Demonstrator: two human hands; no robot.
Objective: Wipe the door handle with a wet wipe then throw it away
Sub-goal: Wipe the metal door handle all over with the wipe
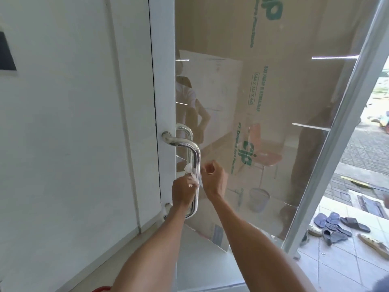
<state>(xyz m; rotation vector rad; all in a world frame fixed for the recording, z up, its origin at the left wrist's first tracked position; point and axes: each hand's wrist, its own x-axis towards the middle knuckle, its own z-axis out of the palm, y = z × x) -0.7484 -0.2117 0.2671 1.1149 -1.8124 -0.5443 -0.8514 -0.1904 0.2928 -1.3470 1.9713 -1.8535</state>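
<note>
Two bare forearms are reaching away from me toward the door. Both hands are meeting at the lower half of the polished tubular steel door handle (196,157), which is standing upright off the white metal door frame (163,81) at the left edge of the large glass door panel (284,91).

The left hand (182,191) is closing round the bar from its left side and pressing the thin white wet wipe (190,170) against the metal. The wipe is bunching up just above those fingers, clinging to the tube roughly midway down. The right hand (213,175) is hovering just right of the bar with its fingers curled in. Whether it is pinching a corner of the wipe or holding nothing, I cannot tell.

The wipe is looking limp, light and damp, so I am expecting it to slide easily over smooth steel, fold on itself, and slip out of a loose pinch. Wrapping it round the tube under the whole palm seems the surest hold. The handle itself is rigid and fixed, and probably slick once wet.

A pale mesh waste bin (259,199) is showing in the glass, low and to the right, and may be serving for the throwing away. Dark sandals (336,223) are lying on the tiles at far right.
</note>
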